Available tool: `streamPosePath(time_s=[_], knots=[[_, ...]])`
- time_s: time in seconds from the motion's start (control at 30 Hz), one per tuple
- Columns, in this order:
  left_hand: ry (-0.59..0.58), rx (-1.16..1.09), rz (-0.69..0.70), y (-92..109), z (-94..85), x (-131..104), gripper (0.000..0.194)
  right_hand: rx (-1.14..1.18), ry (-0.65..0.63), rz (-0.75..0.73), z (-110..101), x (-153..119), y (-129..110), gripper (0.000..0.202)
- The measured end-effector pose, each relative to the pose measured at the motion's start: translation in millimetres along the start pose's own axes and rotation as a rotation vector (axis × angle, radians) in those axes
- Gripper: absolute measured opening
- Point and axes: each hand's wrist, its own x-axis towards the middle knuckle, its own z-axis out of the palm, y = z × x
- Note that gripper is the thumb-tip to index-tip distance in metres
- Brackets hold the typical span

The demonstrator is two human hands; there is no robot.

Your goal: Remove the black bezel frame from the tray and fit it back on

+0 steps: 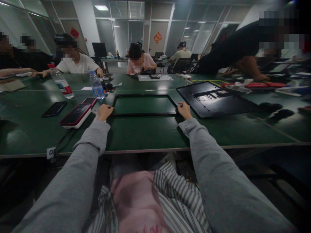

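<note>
A thin black rectangular frame [143, 114], like a monitor bezel, lies on or just above the green table [145, 134], whose surface shows through its opening. My left hand [105, 112] grips its left side near the front corner, fingers curled. At the opposite side my right hand [184, 110] pinches the right edge near the front corner. A large black panel [213, 103], like a monitor's back cover, rests to the right of my right hand. Left of my left hand lies a red-and-white cased device [75, 116] with a dark screen.
A dark phone [54, 109] and two water bottles, one red-capped [62, 82] and one blue-capped [96, 85], stand or lie at the left. Across the table a person [141, 61] bends over a white sheet [155, 77]. Another person's arm [252, 66] reaches in at the right.
</note>
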Motion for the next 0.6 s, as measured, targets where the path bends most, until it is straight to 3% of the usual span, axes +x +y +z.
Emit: streamPosePath(time_s=[0.27,0.6], knots=[[-0.059,-0.05,0.031,4.7,-1.7,-1.0,0.041,0.001,-0.004,-0.009,3.5,-0.8,-0.1,0.046],[0.001,-0.143,0.112,0.9,11.7,11.9,0.048,0.009,-0.046,-0.007,3.1,-1.6,1.0,0.05]])
